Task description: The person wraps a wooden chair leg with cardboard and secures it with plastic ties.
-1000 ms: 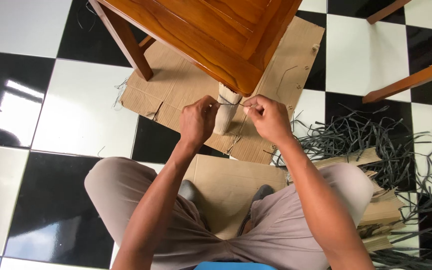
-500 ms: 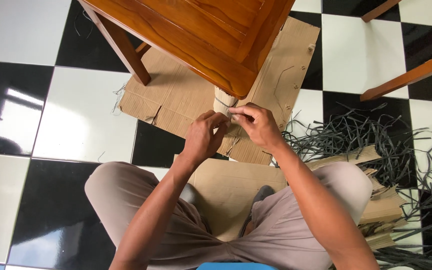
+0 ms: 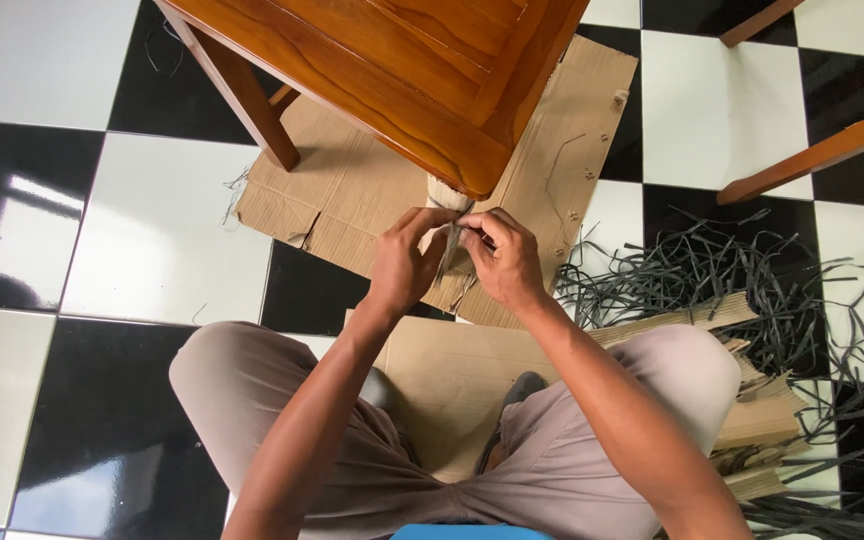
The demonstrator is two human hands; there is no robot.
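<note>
Knees and lap: the person sits low, legs in beige trousers [image 3: 572,470] spread to either side; a blue edge shows at the bottom of the view.
Near cardboard: a flat brown sheet [image 3: 452,375] lies on the floor between the legs.
Left hand: the left hand [image 3: 404,262] is closed, fingers curled against the wrapped chair leg [image 3: 445,196] from the left side, pinching the dark strap [image 3: 449,240] there.
Right hand: the right hand [image 3: 505,262] is closed too, fingertips pinched on the same strap from the right; the two hands nearly touch.
Wrapped leg: a chair leg sheathed in cardboard, just below the seat corner, mostly hidden by both hands.
Strap pile: a tangle of dark grey straps [image 3: 752,290] lies on the floor to the right, beside stacked cardboard pieces [image 3: 762,430].
Far cardboard: a larger sheet [image 3: 352,190] lies under the chair.
Chair: a varnished wooden chair [image 3: 402,70] stands over that sheet.
Floor: black and white tiles [image 3: 152,220].
Second chair: wooden rails [image 3: 812,155] at upper right.
</note>
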